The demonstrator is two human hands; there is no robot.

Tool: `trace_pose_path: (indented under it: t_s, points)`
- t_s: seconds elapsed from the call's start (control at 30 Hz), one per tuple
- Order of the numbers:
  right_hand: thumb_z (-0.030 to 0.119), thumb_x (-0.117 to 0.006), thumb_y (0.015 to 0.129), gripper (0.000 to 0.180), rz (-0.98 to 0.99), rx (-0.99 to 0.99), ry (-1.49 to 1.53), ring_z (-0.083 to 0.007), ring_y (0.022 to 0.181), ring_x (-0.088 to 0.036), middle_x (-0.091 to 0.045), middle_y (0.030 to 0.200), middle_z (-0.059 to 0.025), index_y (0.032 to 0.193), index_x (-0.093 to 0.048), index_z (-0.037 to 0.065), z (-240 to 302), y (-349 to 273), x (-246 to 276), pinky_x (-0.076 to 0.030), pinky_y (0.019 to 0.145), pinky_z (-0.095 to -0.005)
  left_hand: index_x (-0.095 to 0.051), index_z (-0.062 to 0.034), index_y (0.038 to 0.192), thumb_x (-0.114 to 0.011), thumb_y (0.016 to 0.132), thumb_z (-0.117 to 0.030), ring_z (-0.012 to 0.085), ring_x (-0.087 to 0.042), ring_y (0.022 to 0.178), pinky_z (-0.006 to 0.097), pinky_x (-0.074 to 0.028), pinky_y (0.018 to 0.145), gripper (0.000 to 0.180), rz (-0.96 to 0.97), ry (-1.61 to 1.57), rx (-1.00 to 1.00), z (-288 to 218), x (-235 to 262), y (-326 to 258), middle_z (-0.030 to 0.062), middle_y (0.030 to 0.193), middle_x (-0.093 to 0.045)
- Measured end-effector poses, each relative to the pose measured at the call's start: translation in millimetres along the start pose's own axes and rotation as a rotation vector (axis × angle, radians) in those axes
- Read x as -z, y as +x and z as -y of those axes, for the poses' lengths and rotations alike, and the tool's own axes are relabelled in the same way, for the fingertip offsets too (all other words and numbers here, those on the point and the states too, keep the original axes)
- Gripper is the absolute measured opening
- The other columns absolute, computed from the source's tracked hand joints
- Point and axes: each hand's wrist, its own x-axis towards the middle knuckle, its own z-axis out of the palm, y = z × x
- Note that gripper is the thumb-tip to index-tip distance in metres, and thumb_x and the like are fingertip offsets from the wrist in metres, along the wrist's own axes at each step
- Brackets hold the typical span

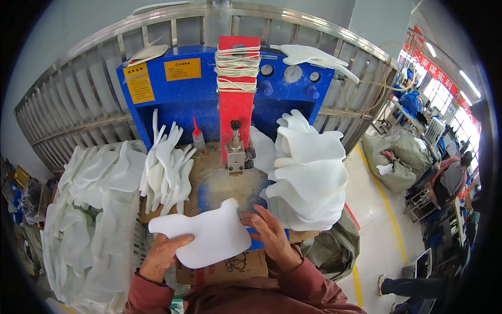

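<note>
A flat, white, curved foam piece (pixel 214 235) is tilted in front of me above the machine's work area. My left hand (pixel 163 254) is closed on its lower left edge, thumb on top and the other fingers hidden beneath. At the right edge of the piece is my right hand (pixel 272 235), its fingers apart and half bent, fingertips at or very near the edge. Beyond the piece, a metal machine head (pixel 236 157) hangs from a red arm (pixel 236 104) over a dusty blue work plate (pixel 230 188).
A tall stack of white foam pieces (pixel 308 178) stands at the right. Narrow white strips (pixel 167 167) lie left of the plate, near a red-tipped bottle (pixel 197 135). Farther left, a crate holds many white pieces (pixel 99 209). A blue machine housing (pixel 193 97) with gauges rises behind.
</note>
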Motion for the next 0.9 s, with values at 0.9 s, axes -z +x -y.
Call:
trace_pose_path:
  t_s: [0.9]
  points:
    - [0.010, -0.063, 0.104, 0.028, 0.107, 0.068, 0.154, -0.0069, 0.092, -0.061, -0.069, 0.108, -0.0037, 0.128, -0.063, -0.005, -22.0, 77.9, -36.5, -0.051, 0.078, -0.0231, -0.064, 0.0003, 0.127, -0.069, 0.088, 0.000, 0.0200, -0.071, 0.102, 0.036, -0.057, 0.092, 0.039, -0.136, 0.048, -0.249, -17.7, 19.8, 27.5, 0.0098, 0.114, -0.073]
